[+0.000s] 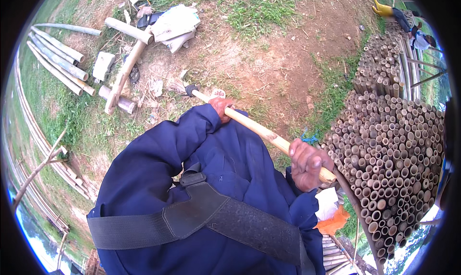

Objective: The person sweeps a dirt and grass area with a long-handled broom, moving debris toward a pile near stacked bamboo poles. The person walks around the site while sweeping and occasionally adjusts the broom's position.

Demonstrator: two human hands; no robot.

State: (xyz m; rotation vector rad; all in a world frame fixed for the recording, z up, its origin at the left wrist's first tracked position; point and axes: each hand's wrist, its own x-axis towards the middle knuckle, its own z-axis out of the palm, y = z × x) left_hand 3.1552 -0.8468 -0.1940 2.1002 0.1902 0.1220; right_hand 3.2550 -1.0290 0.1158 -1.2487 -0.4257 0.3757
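Note:
A pale bamboo pole (257, 127) slants across the front of my body, from the upper left down to the right. My left hand (222, 108) is closed round its far part, just below a black wrapping (191, 89). Past that wrapping a small pale tip points at the ground; what it is made of I cannot make out. Near the pole's other end, my right hand (308, 164) has its fingers wrapped round it. The cut end shows just beyond that hand, close to the stacked bamboo.
A large stack of cut bamboo (384, 164) rises at the right. Bamboo poles (60, 59) lie at the left, near a forked log (127, 71) and a white sack (175, 25). An orange cloth (333, 221) is at the lower right. Another person in yellow boots (382, 8) is at the far right.

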